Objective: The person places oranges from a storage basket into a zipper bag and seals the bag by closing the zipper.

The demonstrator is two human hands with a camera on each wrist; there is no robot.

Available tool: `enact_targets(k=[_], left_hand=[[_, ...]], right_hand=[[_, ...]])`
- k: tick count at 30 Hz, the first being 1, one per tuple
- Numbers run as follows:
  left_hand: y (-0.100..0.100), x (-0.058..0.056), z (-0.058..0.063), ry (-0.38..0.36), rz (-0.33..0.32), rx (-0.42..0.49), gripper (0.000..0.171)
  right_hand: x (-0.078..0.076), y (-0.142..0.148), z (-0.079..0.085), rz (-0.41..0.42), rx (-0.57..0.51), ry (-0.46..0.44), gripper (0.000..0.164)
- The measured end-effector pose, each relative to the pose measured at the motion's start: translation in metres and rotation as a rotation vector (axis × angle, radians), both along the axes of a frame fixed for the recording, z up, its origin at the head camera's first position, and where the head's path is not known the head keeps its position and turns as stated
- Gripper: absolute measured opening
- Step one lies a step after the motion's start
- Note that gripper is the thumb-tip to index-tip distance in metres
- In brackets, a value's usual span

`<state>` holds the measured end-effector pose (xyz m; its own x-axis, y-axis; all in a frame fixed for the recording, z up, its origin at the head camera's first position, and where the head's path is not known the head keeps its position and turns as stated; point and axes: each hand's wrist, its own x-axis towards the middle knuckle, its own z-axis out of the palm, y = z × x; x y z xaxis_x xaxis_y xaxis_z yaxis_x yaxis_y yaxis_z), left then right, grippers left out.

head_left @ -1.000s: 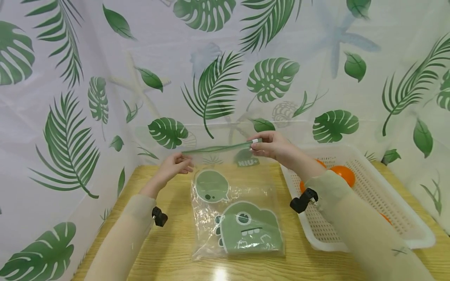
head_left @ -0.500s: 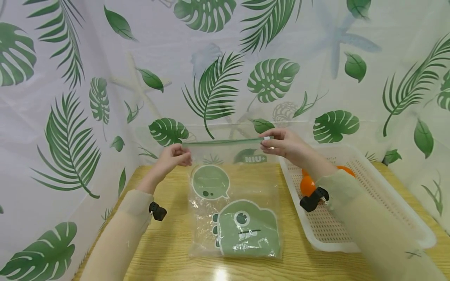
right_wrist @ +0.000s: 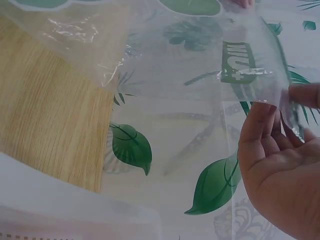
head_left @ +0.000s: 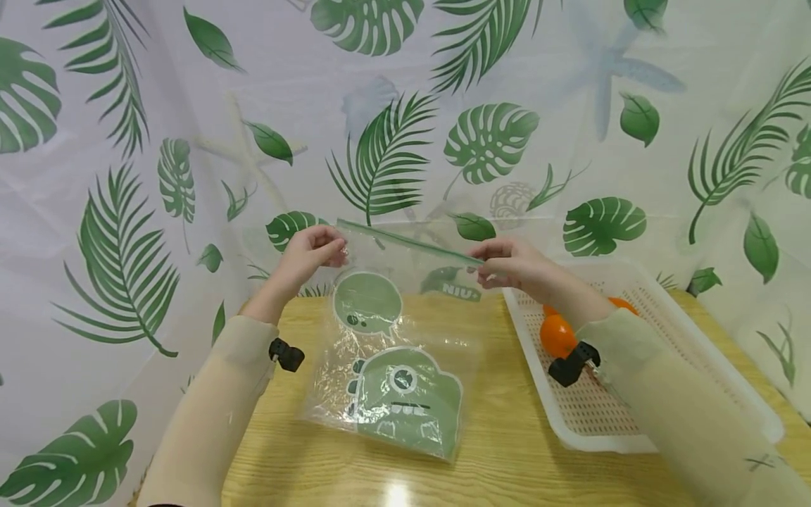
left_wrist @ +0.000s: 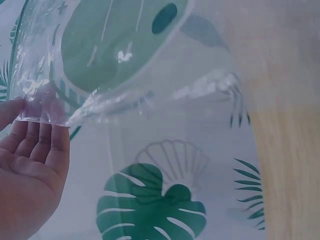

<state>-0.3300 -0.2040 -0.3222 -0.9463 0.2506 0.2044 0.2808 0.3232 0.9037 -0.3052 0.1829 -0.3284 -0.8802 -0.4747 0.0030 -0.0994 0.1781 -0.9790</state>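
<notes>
Left hand [head_left: 308, 255], right hand [head_left: 521, 267] are pinching a clear, green-printed plastic bag [head_left: 399, 334], yellow wooden tabletop [head_left: 507, 408] separating its lower edge from the white plastic basket [head_left: 595, 443]!

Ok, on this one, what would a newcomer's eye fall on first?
Probably the clear bag at the centre, its green one-eyed monster print facing the camera, held at a slant between the left hand and right hand. Next, the bright orange objects in the white basket at right, then the leaf-printed backdrop behind.
</notes>
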Motion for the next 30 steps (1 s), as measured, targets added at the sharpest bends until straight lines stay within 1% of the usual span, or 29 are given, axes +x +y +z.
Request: enact_targets(k=[5,8,11,13,16,20,22,26,30], left_hand=[[0.011,-0.002,0.016,0.011,-0.027,-0.027,0.027],[0.018,-0.003,0.023,0.006,-0.042,-0.036,0.029],[0.023,-0.003,0.026,-0.002,-0.053,-0.038,0.029],[0.026,-0.005,0.028,-0.008,-0.057,-0.043,0.027],[0.031,-0.007,0.032,-0.003,-0.071,-0.075,0.027],[0.037,-0.009,0.037,0.021,-0.077,-0.138,0.029],[0.041,-0.010,0.039,0.029,-0.067,-0.162,0.027],[0.047,-0.010,0.037,0.042,-0.056,-0.196,0.024],[0.049,-0.012,0.032,0.052,-0.055,-0.205,0.024]], right_hand=[[0.003,-0.005,0.000,0.059,0.110,0.036,0.024],[0.004,-0.009,-0.002,0.093,0.169,0.070,0.028],[0.006,-0.012,-0.003,0.117,0.191,0.065,0.033],[0.007,-0.014,-0.003,0.138,0.184,0.046,0.035],[0.010,-0.016,-0.003,0.156,0.167,0.012,0.035],[0.015,-0.020,-0.003,0.183,0.145,-0.017,0.029],[0.017,-0.022,-0.004,0.207,0.132,-0.034,0.024],[0.022,-0.029,-0.007,0.243,0.118,-0.053,0.016],[0.025,-0.035,-0.009,0.231,0.104,-0.030,0.015]])
